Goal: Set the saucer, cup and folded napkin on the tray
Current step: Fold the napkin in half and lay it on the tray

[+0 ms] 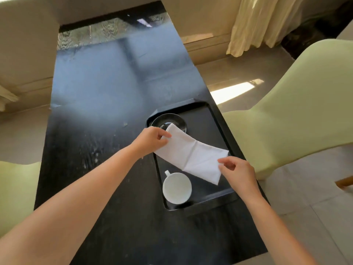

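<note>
Items counted: one tray, one saucer, one cup, one napkin. Two hands: left hand, right hand. Two chairs: one, another.

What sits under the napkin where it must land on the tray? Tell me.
The napkin, held by the left hand and right hand, hangs over bare tray floor. Its far end overlaps the saucer; the cup stands clear, nearer the person.
</note>
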`<state>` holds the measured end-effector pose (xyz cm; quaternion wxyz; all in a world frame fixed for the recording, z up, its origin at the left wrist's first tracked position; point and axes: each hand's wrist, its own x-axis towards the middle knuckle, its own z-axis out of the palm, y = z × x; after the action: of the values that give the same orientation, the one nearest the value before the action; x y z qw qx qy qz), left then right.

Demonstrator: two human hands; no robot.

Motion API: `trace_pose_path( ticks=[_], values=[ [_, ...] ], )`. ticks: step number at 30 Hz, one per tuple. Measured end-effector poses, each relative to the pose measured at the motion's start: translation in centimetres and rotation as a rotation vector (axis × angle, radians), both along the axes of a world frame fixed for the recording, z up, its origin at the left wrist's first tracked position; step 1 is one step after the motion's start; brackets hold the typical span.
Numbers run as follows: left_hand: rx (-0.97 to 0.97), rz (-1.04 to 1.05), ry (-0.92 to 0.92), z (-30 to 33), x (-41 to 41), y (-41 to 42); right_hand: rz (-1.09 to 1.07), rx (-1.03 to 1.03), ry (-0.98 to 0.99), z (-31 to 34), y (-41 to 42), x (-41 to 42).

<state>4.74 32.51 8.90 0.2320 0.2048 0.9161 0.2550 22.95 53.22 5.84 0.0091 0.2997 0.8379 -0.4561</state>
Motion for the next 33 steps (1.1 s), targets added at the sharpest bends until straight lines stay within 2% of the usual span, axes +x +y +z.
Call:
trace_pose_path(
  ticks=[5, 15, 20, 24, 26, 30, 33],
  values=[
    [-0.155, -0.202, 0.073, -2.6, -3.3, 6.3, -0.112, -0.020, -0.002, -3.3, 1.4, -0.6],
    [-0.337, -0.440, 0.142, -10.1, -6.2, 13.2, -0.295, 0.047, -0.083, -8.9, 0.2, -2.4],
    [-0.288, -0.474, 0.168, -12.0, -5.7, 14.3, -0.280, 0.123, -0.114, -10.4, 0.7, -2.2],
    [-0.262, -0.504, 0.216, -12.8, -5.5, 14.8, -0.206, 0.238, -0.113, -10.9, 1.2, -1.9],
    [-0.290, -0.513, 0.231, -13.3, -5.3, 15.1, -0.131, 0.376, -0.099, -11.0, 1.5, -1.9],
    [-0.352, -0.588, 0.412, -14.0, -4.6, 15.2, 0.097, 0.719, -0.016, -11.7, 1.7, -2.0],
    [-0.325, -0.633, 0.422, -14.5, -3.7, 14.7, 0.305, 0.794, -0.028, -12.4, 2.0, -2.1]
  ],
)
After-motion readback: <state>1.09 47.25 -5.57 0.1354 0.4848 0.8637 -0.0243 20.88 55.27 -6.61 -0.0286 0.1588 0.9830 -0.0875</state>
